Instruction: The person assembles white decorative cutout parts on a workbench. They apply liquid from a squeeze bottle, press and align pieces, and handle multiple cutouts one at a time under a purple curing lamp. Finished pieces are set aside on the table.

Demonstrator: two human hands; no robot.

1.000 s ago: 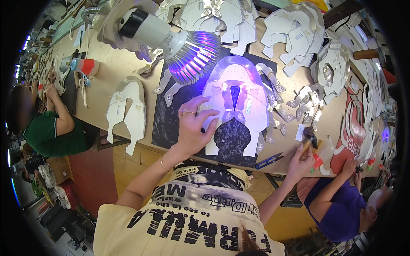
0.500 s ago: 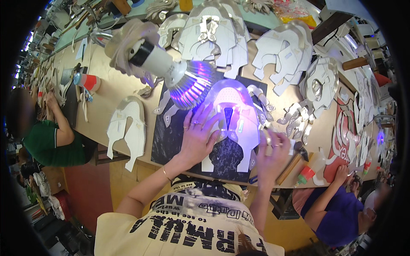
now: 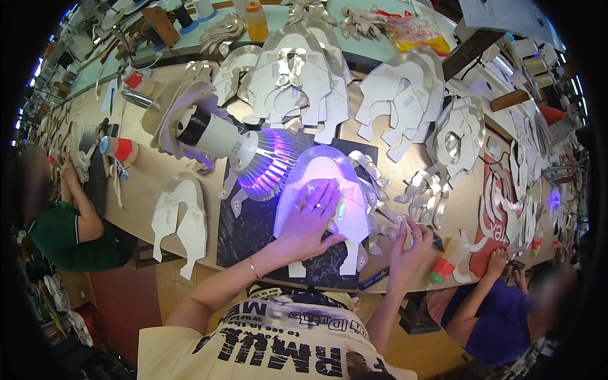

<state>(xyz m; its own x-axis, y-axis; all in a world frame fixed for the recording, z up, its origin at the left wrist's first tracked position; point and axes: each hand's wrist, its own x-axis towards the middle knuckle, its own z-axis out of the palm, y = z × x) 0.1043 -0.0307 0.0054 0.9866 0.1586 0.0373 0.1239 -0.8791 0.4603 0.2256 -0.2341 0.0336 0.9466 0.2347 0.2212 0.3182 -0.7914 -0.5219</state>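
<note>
A white horseshoe-shaped shoe upper piece (image 3: 354,218) lies on a dark marbled slab (image 3: 250,237), lit violet by the lamp (image 3: 269,161) close on its left. My left hand (image 3: 310,221) rests flat across the middle of that piece, fingers stretched out. At the right of the slab, my right hand (image 3: 407,253) is closed over a hammer (image 3: 437,242); only its dark head shows and the handle is hidden by the hand. A dark blue pen-like tool (image 3: 373,278) lies at the slab's front right corner.
Stacks of similar white uppers (image 3: 291,82) stand behind the slab, and a single one (image 3: 180,215) lies to the left. Small silver pieces (image 3: 424,193) are heaped at the right. A green-tipped bottle (image 3: 449,258) sits near the front edge. Co-workers sit at both sides.
My left hand has moved from the upper's left edge onto its middle and flattened there. My right hand has left the upper's right edge and come over the hammer. The head view has shifted slightly.
</note>
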